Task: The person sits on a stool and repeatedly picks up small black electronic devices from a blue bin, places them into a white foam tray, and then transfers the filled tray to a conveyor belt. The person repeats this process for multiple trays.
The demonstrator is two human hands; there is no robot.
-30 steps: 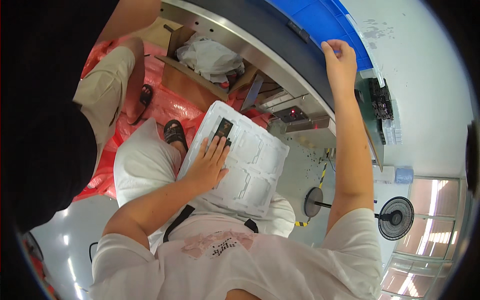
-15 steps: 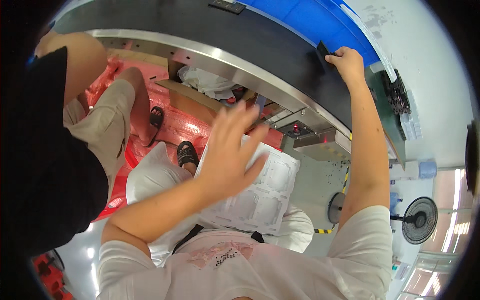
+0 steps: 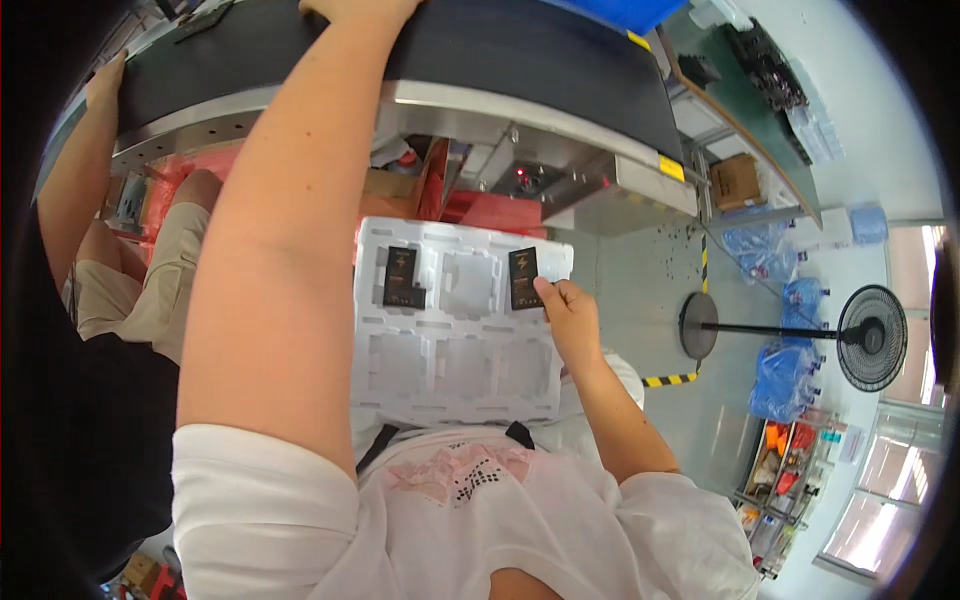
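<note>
A white moulded tray (image 3: 465, 325) with several recesses rests on my lap. One flat black phone battery (image 3: 400, 278) lies in its far left recess. My right hand (image 3: 570, 312) pinches another black phone battery (image 3: 522, 279) between thumb and fingers, at the far right recess; whether it touches the tray is unclear. My left arm stretches forward across the dark conveyor belt (image 3: 500, 60). At the upper picture edge my left hand (image 3: 362, 8) is mostly cut off, so what its fingers hold is hidden.
A co-worker's arm (image 3: 88, 150) reaches to the belt at the left. A further black piece (image 3: 203, 22) lies on the belt there. Beyond the belt is a blue bin (image 3: 625, 12). A metal control box with a red light (image 3: 522, 173) hangs below it. A fan (image 3: 870, 338) stands right.
My right hand has come back from the belt to the tray with a black battery. My left hand has swung from above the tray out over the belt. The view has turned rightward.
</note>
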